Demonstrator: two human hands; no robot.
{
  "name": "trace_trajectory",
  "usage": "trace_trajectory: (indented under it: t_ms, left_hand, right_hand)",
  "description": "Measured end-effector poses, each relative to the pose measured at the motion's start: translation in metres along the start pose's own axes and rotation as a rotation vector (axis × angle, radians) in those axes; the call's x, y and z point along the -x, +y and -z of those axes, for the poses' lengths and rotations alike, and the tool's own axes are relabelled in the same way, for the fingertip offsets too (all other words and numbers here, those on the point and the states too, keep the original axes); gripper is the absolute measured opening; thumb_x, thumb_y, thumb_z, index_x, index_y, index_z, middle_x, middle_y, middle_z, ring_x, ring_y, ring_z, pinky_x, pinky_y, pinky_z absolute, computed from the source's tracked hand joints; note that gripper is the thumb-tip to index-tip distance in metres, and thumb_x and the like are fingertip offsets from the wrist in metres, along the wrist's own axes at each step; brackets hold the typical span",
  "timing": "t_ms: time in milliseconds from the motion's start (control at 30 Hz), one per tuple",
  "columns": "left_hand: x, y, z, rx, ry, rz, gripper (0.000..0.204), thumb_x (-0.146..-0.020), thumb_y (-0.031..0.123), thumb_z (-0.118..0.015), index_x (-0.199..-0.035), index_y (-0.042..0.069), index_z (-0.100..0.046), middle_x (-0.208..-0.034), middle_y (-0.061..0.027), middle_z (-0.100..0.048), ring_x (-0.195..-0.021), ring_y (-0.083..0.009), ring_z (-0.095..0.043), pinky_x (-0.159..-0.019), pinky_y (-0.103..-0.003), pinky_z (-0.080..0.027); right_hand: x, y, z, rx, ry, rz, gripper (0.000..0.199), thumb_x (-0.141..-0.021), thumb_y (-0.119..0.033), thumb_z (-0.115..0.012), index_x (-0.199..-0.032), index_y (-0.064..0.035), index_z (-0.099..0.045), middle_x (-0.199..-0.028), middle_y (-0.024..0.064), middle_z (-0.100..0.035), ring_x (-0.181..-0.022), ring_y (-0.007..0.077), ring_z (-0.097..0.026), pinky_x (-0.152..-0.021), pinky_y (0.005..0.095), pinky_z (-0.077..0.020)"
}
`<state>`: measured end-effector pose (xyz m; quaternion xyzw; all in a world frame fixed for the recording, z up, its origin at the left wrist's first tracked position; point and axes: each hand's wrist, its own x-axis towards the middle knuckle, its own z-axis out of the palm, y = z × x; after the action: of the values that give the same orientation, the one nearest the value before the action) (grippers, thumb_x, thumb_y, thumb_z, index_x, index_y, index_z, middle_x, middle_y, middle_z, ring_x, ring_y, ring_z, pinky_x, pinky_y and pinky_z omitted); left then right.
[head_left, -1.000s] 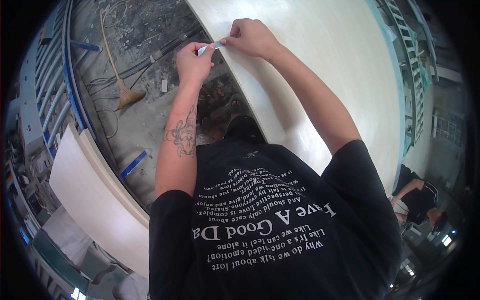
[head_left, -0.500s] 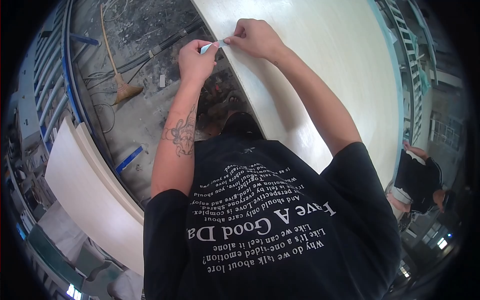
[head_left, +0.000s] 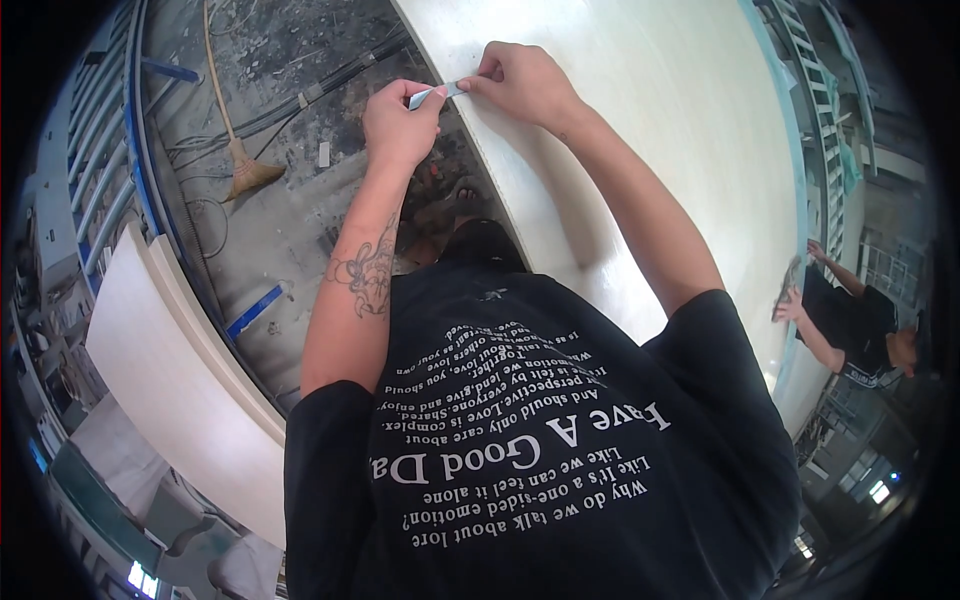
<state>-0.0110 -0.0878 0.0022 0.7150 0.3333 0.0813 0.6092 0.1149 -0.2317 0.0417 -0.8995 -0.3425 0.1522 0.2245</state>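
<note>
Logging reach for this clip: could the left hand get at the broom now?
Probably not: the left hand pinches a pale strip, and the broom sits well apart, to its left.

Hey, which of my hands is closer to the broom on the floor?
Left. Your left hand is to the right of the broom; your right hand is farther right, over the pale panel.

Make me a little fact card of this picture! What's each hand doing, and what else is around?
Left hand: pinches a pale blue strip
Right hand: at the strip's other end, by the edge of a big pale panel
Floor: a broom on it
Lower left: pale boards
Far right: co-worker beside the panel, arms out toward it
</note>
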Motion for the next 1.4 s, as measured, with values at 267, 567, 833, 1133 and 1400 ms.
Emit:
trace_trajectory:
  t_ms: [267,567,833,1133,1400]
  left_hand:
    - [0.009,-0.003,-0.002,-0.005,-0.006,0.005,0.028,-0.089,0.025,-0.080,-0.095,-0.001,-0.072,-0.071,-0.0075,-0.070,-0.057,-0.0146,-0.068,-0.056,-0.030,-0.052]
    - [0.024,-0.006,-0.005,0.009,-0.027,-0.009,0.028,-0.089,0.023,-0.081,-0.096,-0.003,-0.072,-0.072,-0.0006,-0.064,-0.055,-0.0078,-0.060,-0.050,-0.024,-0.047]
    - [0.032,-0.014,-0.009,0.052,-0.037,0.014,0.027,-0.089,0.024,-0.080,-0.092,-0.002,-0.072,-0.074,-0.0089,-0.071,-0.058,-0.0149,-0.068,-0.057,-0.030,-0.053]
    - [0.047,-0.008,-0.014,0.065,-0.007,0.023,0.024,-0.090,0.020,-0.080,-0.095,-0.003,-0.071,-0.074,-0.0012,-0.065,-0.056,-0.0082,-0.060,-0.049,-0.024,-0.046]
    - [0.054,-0.010,-0.015,0.082,0.018,0.047,0.025,-0.090,0.021,-0.079,-0.093,-0.003,-0.070,-0.072,-0.0069,-0.069,-0.056,-0.0130,-0.066,-0.048,-0.029,-0.048]
  right_hand:
    - [0.012,0.003,-0.001,-0.003,0.004,0.002,0.043,-0.086,-0.044,-0.081,-0.089,-0.0020,-0.073,-0.076,0.0109,-0.070,-0.069,0.0238,-0.066,-0.066,0.0368,-0.0522]
    - [0.031,0.002,-0.002,-0.010,0.029,-0.003,0.041,-0.086,-0.041,-0.081,-0.087,-0.0019,-0.072,-0.072,0.0088,-0.068,-0.065,0.0209,-0.063,-0.063,0.0350,-0.0502]
    - [0.039,0.000,-0.001,-0.042,0.026,-0.036,0.039,-0.085,-0.040,-0.082,-0.088,-0.0025,-0.072,-0.072,0.0079,-0.067,-0.066,0.0200,-0.062,-0.063,0.0353,-0.0493]
    - [0.048,0.002,0.004,-0.029,-0.028,-0.032,0.041,-0.085,-0.043,-0.081,-0.090,-0.0036,-0.072,-0.078,0.0099,-0.070,-0.071,0.0238,-0.066,-0.067,0.0375,-0.0515]
    - [0.052,0.002,0.004,-0.021,-0.038,0.007,0.039,-0.086,-0.043,-0.080,-0.091,-0.0044,-0.072,-0.081,0.0105,-0.072,-0.075,0.0276,-0.069,-0.070,0.0401,-0.0528]
